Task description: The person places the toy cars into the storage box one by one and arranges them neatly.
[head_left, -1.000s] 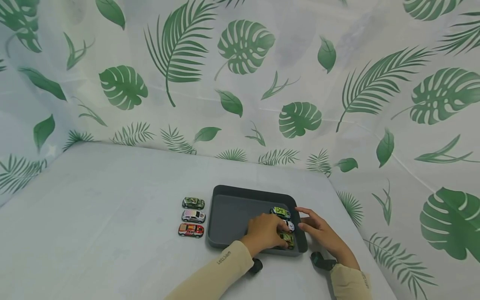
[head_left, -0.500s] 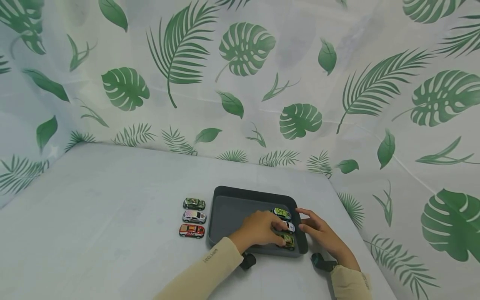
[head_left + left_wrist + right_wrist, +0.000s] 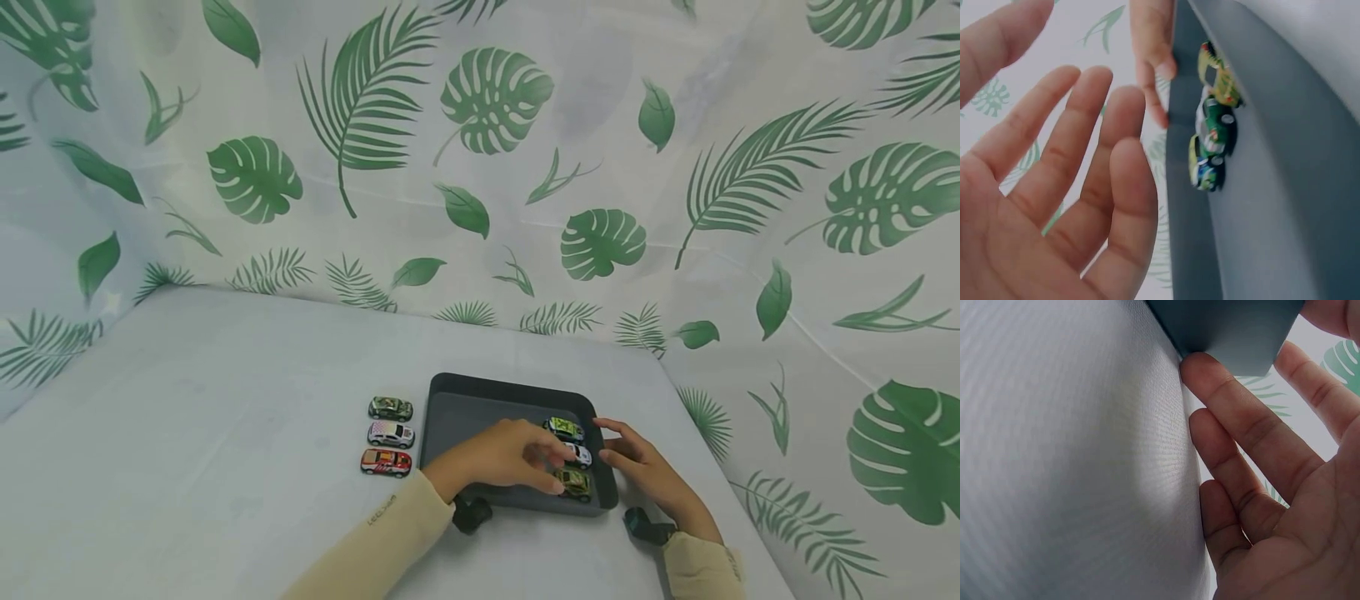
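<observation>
A dark grey tray (image 3: pixel 467 417) lies on the table. Along its right side sit a lime-green toy car (image 3: pixel 564 428), a white toy car (image 3: pixel 579 455) and a camouflage toy car (image 3: pixel 576 485). My left hand (image 3: pixel 498 454) hovers over the tray beside these cars, its fingers loosely spread and holding nothing; in the left wrist view the palm shows bare. My right hand (image 3: pixel 645 467) rests against the tray's right outer wall, with fingertips touching it and the lower fingers on the table in the right wrist view.
Left of the tray, a dark camouflage toy car (image 3: pixel 390 407), a white-and-pink toy car (image 3: pixel 391 434) and a red toy car (image 3: pixel 386 462) stand in a column. A leaf-patterned cloth (image 3: pixel 420 200) hangs behind the table.
My left hand lets go of the camouflage car at the tray's lower right and draws back to the left, fingers loosening. The right hand stays at the tray's side.
</observation>
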Tool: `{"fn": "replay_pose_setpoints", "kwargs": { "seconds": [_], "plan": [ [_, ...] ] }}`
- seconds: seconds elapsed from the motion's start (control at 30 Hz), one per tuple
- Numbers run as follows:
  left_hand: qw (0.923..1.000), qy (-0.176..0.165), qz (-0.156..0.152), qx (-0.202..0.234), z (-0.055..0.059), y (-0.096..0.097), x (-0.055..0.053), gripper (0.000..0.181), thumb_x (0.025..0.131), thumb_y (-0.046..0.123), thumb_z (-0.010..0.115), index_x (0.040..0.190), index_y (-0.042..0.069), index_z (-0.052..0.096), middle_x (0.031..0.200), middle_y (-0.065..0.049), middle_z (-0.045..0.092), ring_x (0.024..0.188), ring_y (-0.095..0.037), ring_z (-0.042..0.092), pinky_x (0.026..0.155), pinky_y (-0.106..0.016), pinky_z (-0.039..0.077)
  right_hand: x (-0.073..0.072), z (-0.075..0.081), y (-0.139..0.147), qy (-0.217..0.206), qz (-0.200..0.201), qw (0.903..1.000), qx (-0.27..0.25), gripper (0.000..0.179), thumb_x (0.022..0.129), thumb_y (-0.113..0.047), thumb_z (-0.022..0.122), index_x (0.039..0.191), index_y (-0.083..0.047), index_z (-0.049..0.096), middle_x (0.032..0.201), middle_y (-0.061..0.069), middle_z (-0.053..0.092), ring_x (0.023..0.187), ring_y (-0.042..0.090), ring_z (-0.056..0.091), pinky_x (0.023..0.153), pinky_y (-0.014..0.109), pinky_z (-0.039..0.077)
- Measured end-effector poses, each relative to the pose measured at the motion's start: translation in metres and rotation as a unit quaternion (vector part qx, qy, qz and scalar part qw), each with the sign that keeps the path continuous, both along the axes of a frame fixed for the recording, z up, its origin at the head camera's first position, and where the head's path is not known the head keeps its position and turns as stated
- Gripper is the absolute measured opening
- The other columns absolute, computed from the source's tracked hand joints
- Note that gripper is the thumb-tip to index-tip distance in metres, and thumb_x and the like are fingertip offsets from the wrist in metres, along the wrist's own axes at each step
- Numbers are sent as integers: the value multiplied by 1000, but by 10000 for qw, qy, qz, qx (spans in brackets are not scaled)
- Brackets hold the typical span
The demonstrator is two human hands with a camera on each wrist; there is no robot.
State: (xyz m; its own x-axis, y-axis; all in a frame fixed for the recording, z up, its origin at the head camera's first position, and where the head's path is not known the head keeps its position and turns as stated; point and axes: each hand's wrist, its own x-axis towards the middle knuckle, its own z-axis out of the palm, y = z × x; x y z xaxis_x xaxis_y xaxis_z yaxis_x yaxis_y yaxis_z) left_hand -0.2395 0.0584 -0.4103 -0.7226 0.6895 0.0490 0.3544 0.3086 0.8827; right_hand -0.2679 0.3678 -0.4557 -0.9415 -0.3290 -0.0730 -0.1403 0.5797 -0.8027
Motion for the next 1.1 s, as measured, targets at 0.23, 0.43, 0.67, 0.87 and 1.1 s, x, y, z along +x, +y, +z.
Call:
{"fn": "replay_pose_setpoints", "kwargs": {
  "seconds": [0.23,0.43,0.67,0.87,1.1],
  "plan": [
    [9988,-128,-362,300,7,-18,5,44,98,15,83,141,11,73,127,-5,76,102,0,68,94,-23,55,0,0,2,9,66,9999,-112,56,111,-18,63,162,-4,43,143,30,62,129,43,64,111,74,43],
    [9976,-46,-459,508,10,-35,7,44,101,16,79,144,8,70,128,-1,75,106,-1,69,96,-24,56,0,-1,2,-11,26,9999,-100,57,111,-18,63,162,-4,42,144,31,61,129,44,63,111,73,43],
    [9976,45,-405,568,11,-56,9,43,103,16,77,144,6,69,131,-4,74,112,-4,68,99,-25,55,1,0,3,-29,16,10000,-23,58,111,-20,63,163,-5,42,145,31,59,131,45,62,112,76,40],
    [9972,125,-394,620,9,-74,7,44,104,14,74,145,0,66,135,-13,72,124,-27,69,102,-28,55,1,0,2,-5,25,10000,1,57,112,-20,62,163,-5,42,146,31,59,131,45,62,113,76,38],
    [9972,83,-332,670,10,-95,3,47,105,14,72,148,-3,62,139,-19,69,127,-33,67,101,-30,55,1,0,2,-35,2,10000,15,57,112,-20,62,163,-6,42,147,31,59,131,46,62,113,76,38]
  ]
}}
